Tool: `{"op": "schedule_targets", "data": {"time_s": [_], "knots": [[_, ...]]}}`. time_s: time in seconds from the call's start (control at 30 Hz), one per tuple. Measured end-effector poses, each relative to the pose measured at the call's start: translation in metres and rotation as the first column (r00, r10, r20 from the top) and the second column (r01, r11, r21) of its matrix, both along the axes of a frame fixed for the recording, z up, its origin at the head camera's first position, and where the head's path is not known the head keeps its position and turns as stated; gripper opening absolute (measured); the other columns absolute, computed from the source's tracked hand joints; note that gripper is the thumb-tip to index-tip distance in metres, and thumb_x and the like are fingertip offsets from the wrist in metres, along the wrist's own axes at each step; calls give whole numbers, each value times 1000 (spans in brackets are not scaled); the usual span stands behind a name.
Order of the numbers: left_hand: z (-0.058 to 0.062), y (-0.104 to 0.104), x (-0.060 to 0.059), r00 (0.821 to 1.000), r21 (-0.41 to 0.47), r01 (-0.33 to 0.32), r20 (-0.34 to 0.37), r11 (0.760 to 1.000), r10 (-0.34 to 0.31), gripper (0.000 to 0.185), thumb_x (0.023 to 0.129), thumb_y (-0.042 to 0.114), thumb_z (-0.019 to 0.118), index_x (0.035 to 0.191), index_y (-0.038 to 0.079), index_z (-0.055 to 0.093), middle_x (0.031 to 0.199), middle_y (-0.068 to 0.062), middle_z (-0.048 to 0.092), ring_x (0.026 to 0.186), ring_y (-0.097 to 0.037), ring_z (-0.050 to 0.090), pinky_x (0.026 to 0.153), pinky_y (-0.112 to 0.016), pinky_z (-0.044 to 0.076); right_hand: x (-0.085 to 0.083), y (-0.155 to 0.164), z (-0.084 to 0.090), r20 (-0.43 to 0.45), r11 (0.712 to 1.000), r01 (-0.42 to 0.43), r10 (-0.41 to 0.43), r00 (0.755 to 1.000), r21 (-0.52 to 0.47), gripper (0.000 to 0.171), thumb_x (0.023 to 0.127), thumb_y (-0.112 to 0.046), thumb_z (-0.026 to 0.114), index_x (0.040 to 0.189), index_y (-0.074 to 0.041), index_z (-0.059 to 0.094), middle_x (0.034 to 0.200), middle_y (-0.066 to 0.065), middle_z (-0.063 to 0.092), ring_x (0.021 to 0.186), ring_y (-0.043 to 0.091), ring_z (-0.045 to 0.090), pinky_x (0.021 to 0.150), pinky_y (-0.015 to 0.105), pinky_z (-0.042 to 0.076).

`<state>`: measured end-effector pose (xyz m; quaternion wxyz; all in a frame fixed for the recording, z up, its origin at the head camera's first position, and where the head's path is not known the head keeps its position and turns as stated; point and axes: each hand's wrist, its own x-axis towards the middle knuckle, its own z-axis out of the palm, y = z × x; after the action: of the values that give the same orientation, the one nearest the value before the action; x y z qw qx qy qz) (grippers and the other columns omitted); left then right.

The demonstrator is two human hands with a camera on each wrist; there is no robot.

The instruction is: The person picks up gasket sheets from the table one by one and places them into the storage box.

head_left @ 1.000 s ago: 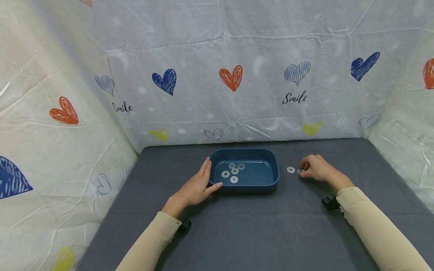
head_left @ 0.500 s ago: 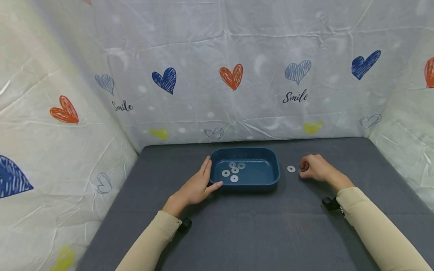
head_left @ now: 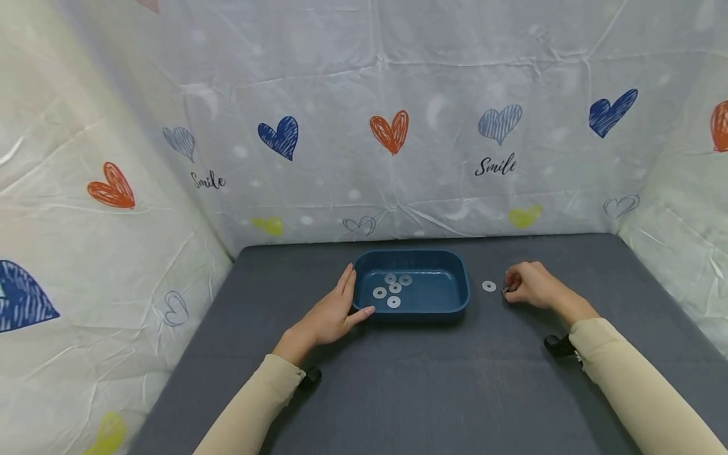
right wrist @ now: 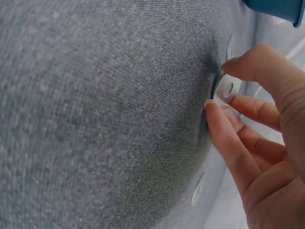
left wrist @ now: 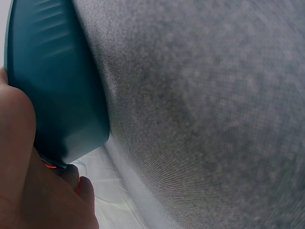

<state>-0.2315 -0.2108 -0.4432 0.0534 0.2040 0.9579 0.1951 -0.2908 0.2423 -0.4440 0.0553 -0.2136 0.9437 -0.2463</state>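
Observation:
A dark blue oblong tray [head_left: 455, 302] sits mid-table with several flat metal washers [head_left: 392, 289] in it. My left hand [head_left: 348, 296] rests against the tray's left end, fingers straight along its side and thumb at the front corner. In the left wrist view the palm [left wrist: 24, 157] lies against the tray's wall [left wrist: 52, 81]. My right hand [head_left: 510, 287] is to the right of the tray. It pinches a washer [right wrist: 225, 90] between thumb and fingertips, and the washer is tilted up off the cloth. A loose washer [head_left: 489, 286] lies between that hand and the tray.
The table is covered in grey cloth [head_left: 426, 379], enclosed on three sides by white sheeting with heart prints [head_left: 389, 129]. Another washer [right wrist: 197, 190] lies flat near my right fingers. The tray's corner [right wrist: 279, 8] shows in the right wrist view.
Almost nothing has changed. My right hand stays on the same washer, its fingertips drawn slightly tighter. The left hand and the tray have not moved.

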Motion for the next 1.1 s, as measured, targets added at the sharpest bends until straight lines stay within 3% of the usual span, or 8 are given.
{"op": "schedule_targets", "data": {"time_s": [0.33, 0.77, 1.1], "knots": [[-1, 0, -1, 1000, -8, 7, -12, 1000, -7, 101, 101, 66, 45, 163, -1, 2, 172, -14, -8, 156, -33, 15, 122, -50, 26, 6, 2, 5, -11, 999, 6, -7, 1000, -47, 18, 88, -10, 76, 101, 1, 72, 91, 9, 71, 74, 16, 63, 67, 37, 54], [-3, -1, -1, 1000, 0, 8, -24, 1000, -8, 100, 101, 66, 46, 163, -1, 3, 171, -16, -5, 156, -34, 16, 122, -51, 26, 17, 4, 9, -78, 994, -15, 6, 997, -106, 20, 88, -5, 76, 105, 3, 72, 92, 9, 71, 77, 19, 66, 67, 35, 55], [-2, -1, 0, 1000, -3, 9, -12, 1000, -9, 101, 101, 66, 45, 163, -1, 2, 171, -16, -7, 155, -34, 17, 121, -51, 27, 24, 3, 20, -111, 992, -27, 14, 994, -119, 17, 89, -7, 76, 104, -1, 72, 91, 6, 70, 77, 14, 66, 63, 33, 54]]}}
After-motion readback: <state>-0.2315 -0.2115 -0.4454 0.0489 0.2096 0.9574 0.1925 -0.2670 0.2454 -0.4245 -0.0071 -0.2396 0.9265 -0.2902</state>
